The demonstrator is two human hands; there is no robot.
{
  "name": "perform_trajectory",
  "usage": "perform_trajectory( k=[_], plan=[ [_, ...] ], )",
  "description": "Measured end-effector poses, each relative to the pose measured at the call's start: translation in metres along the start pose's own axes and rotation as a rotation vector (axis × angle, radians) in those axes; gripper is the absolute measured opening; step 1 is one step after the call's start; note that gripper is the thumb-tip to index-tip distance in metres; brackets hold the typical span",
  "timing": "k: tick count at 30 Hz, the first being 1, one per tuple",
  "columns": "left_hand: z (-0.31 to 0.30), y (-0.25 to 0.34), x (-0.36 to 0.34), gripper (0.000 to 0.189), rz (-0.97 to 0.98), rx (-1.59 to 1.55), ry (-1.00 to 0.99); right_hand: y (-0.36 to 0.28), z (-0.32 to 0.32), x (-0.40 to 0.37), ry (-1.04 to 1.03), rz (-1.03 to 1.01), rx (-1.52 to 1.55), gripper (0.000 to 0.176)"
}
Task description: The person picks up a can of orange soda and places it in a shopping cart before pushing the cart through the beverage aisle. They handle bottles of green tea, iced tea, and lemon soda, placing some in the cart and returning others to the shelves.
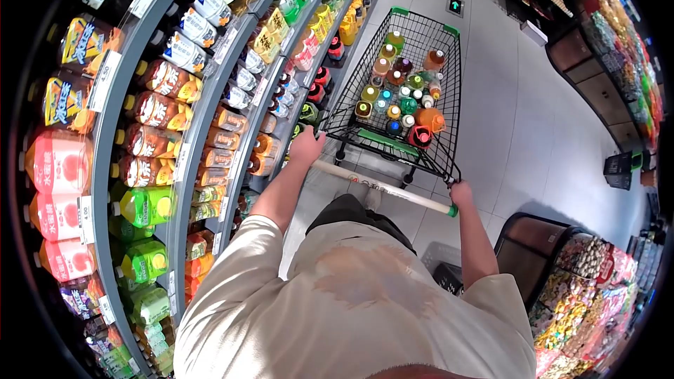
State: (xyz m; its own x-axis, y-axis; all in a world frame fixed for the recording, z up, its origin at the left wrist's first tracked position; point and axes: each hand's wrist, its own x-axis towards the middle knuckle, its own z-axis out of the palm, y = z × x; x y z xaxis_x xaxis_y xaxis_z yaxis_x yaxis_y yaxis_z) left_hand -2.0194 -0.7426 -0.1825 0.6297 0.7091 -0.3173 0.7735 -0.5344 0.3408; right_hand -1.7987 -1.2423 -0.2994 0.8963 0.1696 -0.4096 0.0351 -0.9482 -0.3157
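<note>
A black wire shopping cart [455, 98] with green corners stands in front of me, with many bottles of different colours inside. Its pale handle bar [382, 186] runs crosswise below the basket. My left hand [307, 146] is closed around the cart's frame at the basket's near left corner. On the right, my right hand [461, 194] is closed on the cart's frame near the right end of the bar. Among the bottles are an orange one [431, 120], a red-labelled one [420, 136] and a green-capped one [408, 105].
Shelves of bottled drinks [151, 109] curve along the left, close to the cart. Grey floor tiles [495, 112] show on the right. Bins of packaged goods [583, 288] stand at the lower right and upper right, with a black basket [618, 170] between them.
</note>
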Motion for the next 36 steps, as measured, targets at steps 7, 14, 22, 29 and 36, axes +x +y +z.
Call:
perform_trajectory(
  k=[7, 14, 22, 29, 36],
  plan=[
    [0.008, 0.033, 0.072, 0.046, 0.027, -0.016, -0.004, -0.032, -0.034, 0.076, -0.125, 0.095, 0.091, 0.02],
    [-0.002, 0.068, 0.133, 0.046, 0.022, -0.004, -0.024, -0.04, -0.055, 0.133, -0.098, -0.246, -0.358, 0.025],
    [-0.02, 0.095, 0.199, 0.048, 0.014, -0.023, -0.058, -0.087, -0.079, 0.184, -0.309, 0.091, -0.037, 0.024],
    [-0.024, 0.118, 0.25, 0.048, 0.044, -0.007, -0.05, -0.114, -0.093, 0.224, -0.249, 0.282, 0.275, 0.017],
    [-0.031, 0.141, 0.287, 0.049, 0.002, -0.023, -0.094, -0.144, -0.114, 0.26, -0.248, 0.254, 0.264, 0.016]
  ],
)
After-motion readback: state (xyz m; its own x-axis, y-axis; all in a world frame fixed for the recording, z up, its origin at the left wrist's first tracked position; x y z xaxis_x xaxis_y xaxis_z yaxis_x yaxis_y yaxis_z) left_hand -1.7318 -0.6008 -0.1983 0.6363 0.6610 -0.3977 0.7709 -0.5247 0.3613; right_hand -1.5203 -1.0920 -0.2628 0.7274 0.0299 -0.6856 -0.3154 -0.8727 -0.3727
